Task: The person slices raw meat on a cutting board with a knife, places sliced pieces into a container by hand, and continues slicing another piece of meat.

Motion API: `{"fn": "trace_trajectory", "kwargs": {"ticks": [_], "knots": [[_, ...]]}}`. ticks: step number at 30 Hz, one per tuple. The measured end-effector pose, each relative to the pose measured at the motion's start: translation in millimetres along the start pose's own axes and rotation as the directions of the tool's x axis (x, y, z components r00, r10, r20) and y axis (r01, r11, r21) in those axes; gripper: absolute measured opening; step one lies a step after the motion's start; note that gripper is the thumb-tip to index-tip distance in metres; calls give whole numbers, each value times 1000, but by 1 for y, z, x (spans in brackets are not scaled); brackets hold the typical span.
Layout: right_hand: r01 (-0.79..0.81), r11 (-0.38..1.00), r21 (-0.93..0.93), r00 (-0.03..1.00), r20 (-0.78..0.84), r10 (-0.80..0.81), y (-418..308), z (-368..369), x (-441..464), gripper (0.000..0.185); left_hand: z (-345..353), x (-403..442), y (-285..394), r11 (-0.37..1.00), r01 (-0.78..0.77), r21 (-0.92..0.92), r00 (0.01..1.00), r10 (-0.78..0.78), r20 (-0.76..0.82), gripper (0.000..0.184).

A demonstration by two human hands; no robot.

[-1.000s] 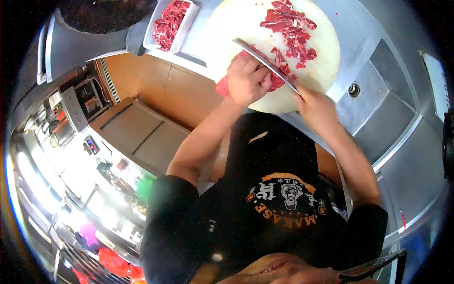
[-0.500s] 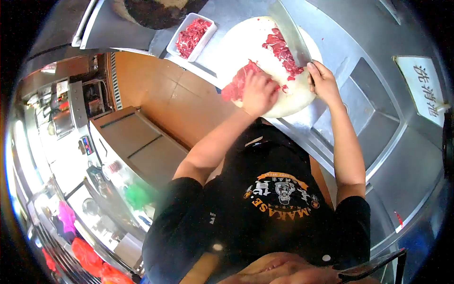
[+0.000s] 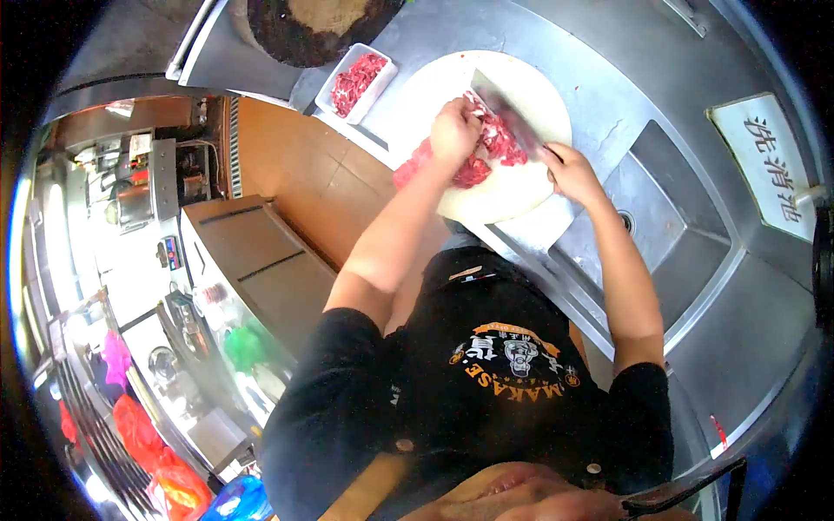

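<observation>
Meat (image 3: 501,146) lies against left hand (image 3: 455,135), right hand (image 3: 574,177) clasped round a knife (image 3: 510,113).

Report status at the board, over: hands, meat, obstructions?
Right hand gripping broad metal cleaver. Left hand on raw red meat, partly cut into pieces, on round white board. Left fingers close to blade; no other obstruction visible.

Looks like a commercial kitchen, given the steel sink (image 3: 653,187) at right, sign (image 3: 766,165) at upper right and chopping board (image 3: 497,207) at upper centre.
</observation>
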State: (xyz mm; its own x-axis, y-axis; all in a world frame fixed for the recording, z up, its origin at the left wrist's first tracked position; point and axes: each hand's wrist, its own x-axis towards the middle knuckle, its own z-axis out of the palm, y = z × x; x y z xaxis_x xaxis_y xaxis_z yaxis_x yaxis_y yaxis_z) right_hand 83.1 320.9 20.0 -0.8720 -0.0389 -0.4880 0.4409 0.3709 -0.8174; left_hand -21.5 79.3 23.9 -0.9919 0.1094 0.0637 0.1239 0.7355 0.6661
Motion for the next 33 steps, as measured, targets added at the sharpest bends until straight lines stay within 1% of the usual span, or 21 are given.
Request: {"fn": "trace_trajectory", "kwargs": {"ticks": [1, 2, 5, 7, 9, 11, 13, 14, 15, 17, 18, 19, 20, 21, 23, 24, 25, 27, 28, 30, 33], "knots": [[-115, 961, 253, 993, 64, 102, 10, -1, -9, 36, 1, 13, -8, 1000, 3, -2, 1000, -3, -7, 20], [-238, 845, 478, 970, 155, 186, 21, -2, -16, 35, 5, 26, -15, 998, 56, -18, 998, -56, 27, 25], [-262, 664, 700, 964, 150, 221, 66, -4, -28, 31, 19, 49, -19, 926, 48, 374, 991, -92, 100, 43], [-258, 599, 758, 963, 152, 223, 89, -12, -36, 32, 55, 76, -62, 891, 3, 454, 960, -129, 247, 48], [-231, 582, 780, 965, 108, 237, 101, -15, -47, 33, 60, 70, -63, 895, 1, 445, 910, -186, 371, 52], [-195, 603, 774, 957, 16, 289, 95, -15, -66, 31, 21, 47, 5, 934, 48, 353, 853, -222, 472, 54], [-169, 603, 780, 946, -43, 321, 106, -6, -83, 30, 8, 30, 31, 947, 5, 322, 763, -212, 611, 82], [-175, 604, 778, 963, 7, 270, 124, 1, -90, 30, 12, 22, 34, 944, -55, 326, 782, -162, 602, 87], [-120, 573, 810, 957, -58, 283, 126, 20, -95, 31, 14, 10, 38, 937, -111, 331, 797, -114, 592, 93], [-202, 506, 838, 925, -6, 379, 104, 47, -104, 30, 17, -7, 52, 956, -91, 278, 781, -105, 616, 103], [-194, 534, 823, 936, -8, 352, 102, 63, -101, 30, 24, -13, 52, 958, -71, 278, 802, -110, 586, 104], [-185, 562, 806, 946, -8, 323, 86, 78, -99, 29, 30, -18, 53, 960, -80, 268, 815, -92, 573, 96], [-195, 619, 761, 942, -29, 334, 70, 88, -100, 27, 33, -21, 51, 973, -17, 230, 826, -116, 551, 92], [-121, 671, 731, 966, -70, 250, 62, 98, -97, 26, 32, -23, 52, 981, 47, 190, 839, -142, 526, 88], [-114, 729, 675, 962, -108, 250, 40, 104, -96, 34, 24, -21, 46, 986, 166, 17, 850, -152, 504, 85], [-154, 765, 626, 959, -91, 267, 13, 100, -100, 34, 18, -18, 43, 989, 151, -11, 875, -128, 467, 85], [-64, 767, 638, 976, -119, 181, 9, 103, -100, 34, 10, -16, 39, 990, 137, -42, 893, -105, 437, 85], [-50, 766, 640, 976, -131, 173, -21, 106, -101, 32, -22, -6, 36, 981, 86, -173, 933, -18, 359, 82], [-30, 786, 618, 980, -136, 144, -45, 108, -99, 31, -34, 3, 25, 969, -18, -247, 959, 87, 269, 81], [20, 823, 568, 983, -164, 89, -95, 120, -94, 29, -79, 31, 17, 959, -43, -282, 973, 105, 208, 82], [147, 753, 642, 985, -167, -50, -159, 153, -70, 22, -163, 73, 1, 959, -119, -258, 978, 158, 136, 87]]}}
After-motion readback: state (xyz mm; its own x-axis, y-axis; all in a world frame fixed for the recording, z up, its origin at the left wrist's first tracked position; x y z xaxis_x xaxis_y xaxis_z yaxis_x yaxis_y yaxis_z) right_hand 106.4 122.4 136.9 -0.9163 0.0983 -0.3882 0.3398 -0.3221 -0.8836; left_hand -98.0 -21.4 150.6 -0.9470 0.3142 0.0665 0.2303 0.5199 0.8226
